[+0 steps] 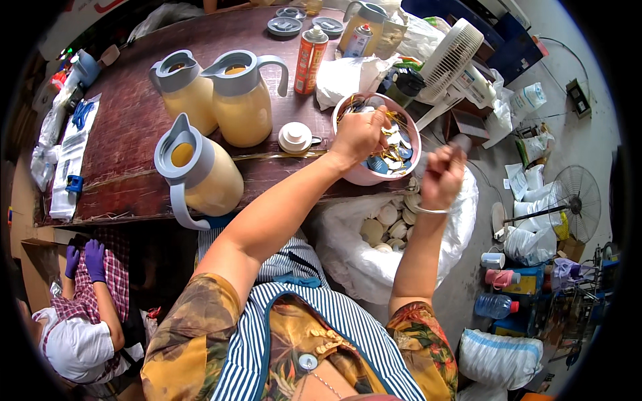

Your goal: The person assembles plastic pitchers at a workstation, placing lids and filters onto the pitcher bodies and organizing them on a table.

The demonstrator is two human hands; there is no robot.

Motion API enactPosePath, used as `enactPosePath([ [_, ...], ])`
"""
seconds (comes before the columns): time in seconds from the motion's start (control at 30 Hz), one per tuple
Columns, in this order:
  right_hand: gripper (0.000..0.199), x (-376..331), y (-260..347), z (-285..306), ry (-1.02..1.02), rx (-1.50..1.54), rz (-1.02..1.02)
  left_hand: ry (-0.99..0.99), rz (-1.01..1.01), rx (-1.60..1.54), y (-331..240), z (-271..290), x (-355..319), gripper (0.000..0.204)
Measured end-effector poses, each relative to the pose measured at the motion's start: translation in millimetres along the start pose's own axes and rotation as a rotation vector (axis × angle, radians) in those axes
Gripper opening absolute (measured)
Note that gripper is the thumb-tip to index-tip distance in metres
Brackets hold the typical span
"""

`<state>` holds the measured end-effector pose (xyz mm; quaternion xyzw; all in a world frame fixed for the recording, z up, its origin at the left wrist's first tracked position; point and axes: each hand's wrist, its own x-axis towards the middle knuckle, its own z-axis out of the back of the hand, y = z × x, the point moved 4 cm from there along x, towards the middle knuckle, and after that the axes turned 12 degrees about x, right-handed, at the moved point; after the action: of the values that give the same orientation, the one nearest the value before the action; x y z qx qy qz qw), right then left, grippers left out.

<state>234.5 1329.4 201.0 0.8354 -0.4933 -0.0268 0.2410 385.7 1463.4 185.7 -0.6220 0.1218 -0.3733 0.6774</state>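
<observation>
My left hand [359,133] reaches into a pink bowl [361,175] at the edge of the dark wooden table [127,134]; its fingers are closed on small pieces from the bowl's mix of gold, white and blue parts. To the right of the bowl, my right hand [441,176] is raised with its fingers closed on a small pale piece, above an open white sack [348,257] holding round cream-coloured discs [391,220]. A white round cap [295,137] lies on the table just left of the bowl.
Three yellow jugs with grey lids [194,167] stand on the table, with an orange spray can [309,59] and grey lids behind. A white fan [455,57] stands at the right. A person in purple gloves [93,259] sits lower left. Bags, bottles and another fan [568,200] crowd the floor.
</observation>
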Motion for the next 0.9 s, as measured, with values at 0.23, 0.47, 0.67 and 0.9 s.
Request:
enactPosePath([
  [0.23, 0.021, -1, 53, -12, 0.063, 0.013, 0.271, -0.067, -0.108, 0.287, 8, 13, -5, 0.050],
  [0.47, 0.014, -15, -28, -32, 0.108, -0.467, -0.157, 0.054, -0.042, 0.153, -5, 18, -10, 0.045],
  [0.67, 0.034, -17, -33, -44, 0.051, -0.960, 0.045, 0.249, 0.061, -0.121, -13, 28, -16, 0.033],
  [0.9, 0.011, -46, -45, -92, 0.543, -1.183, 0.462, 0.260, 0.035, -0.102, -22, 36, -21, 0.027],
])
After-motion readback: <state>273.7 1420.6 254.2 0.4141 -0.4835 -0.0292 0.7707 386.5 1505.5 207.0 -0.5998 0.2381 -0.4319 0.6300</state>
